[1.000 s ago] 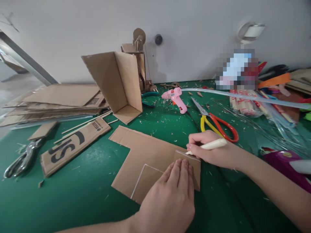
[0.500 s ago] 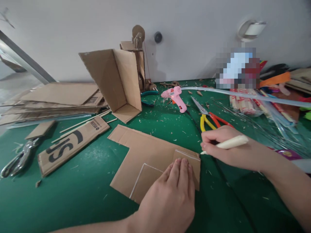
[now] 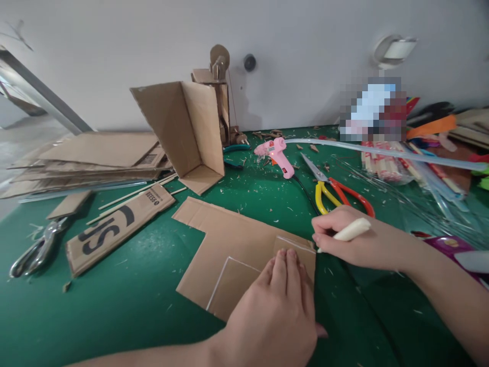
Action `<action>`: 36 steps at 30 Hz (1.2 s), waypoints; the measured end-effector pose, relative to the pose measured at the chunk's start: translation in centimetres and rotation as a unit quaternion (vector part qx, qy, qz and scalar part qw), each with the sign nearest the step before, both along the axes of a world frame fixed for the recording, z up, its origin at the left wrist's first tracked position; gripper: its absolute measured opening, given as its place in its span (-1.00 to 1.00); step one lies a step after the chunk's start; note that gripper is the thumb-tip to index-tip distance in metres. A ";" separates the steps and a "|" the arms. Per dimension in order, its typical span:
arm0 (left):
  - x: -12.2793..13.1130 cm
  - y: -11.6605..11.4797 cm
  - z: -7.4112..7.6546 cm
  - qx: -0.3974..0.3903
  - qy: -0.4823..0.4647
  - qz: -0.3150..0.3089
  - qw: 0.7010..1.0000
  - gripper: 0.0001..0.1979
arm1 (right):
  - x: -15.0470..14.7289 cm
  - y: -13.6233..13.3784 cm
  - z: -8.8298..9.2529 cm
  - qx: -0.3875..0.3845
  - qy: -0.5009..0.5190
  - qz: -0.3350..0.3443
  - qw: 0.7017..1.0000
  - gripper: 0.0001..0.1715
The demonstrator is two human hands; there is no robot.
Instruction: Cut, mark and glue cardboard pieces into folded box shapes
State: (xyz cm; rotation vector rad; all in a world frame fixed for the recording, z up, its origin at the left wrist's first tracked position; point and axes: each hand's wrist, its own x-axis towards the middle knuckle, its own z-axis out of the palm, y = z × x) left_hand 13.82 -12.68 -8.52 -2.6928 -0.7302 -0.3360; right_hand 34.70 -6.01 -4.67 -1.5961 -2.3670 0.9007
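Low in the middle of the frame, I watch the cardboard lying flat, marked with white lines. My left hand presses on it, unclenched; my right hand pinches a white pen by its right edge. Scissors and a pink glue gun lie right of centre.

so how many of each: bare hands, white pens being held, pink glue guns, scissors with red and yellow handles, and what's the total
Bare hands: 2 (left hand, right hand)
White pen being held: 1
Pink glue gun: 1
Scissors with red and yellow handles: 1
Total: 5
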 end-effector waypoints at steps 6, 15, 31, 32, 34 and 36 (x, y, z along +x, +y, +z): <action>3.4 -1.3 0.0 -0.036 -0.025 0.103 0.994 -0.39 | -1.4 0.1 0.5 0.002 0.142 -0.074 0.987 -0.66; 5.8 -2.6 -0.2 -0.046 -0.088 0.193 0.976 -0.20 | -7.4 1.1 1.9 -0.205 0.095 0.111 0.968 -0.55; 5.1 -2.7 -0.2 -0.045 -0.084 0.175 0.980 -0.14 | -9.6 2.4 0.4 -0.214 0.053 0.164 0.961 -0.65; 5.1 -2.7 -0.2 -0.043 -0.084 0.175 0.980 -0.15 | -9.7 2.4 0.3 -0.217 0.047 0.166 0.961 -0.67; 5.1 -2.7 -0.2 -0.040 -0.084 0.173 0.980 -0.15 | -9.9 2.4 0.3 -0.217 0.034 0.163 0.962 -0.71; 5.1 -2.6 -0.2 -0.041 -0.081 0.172 0.981 -0.14 | -10.0 2.5 0.4 -0.209 0.024 0.160 0.964 -0.73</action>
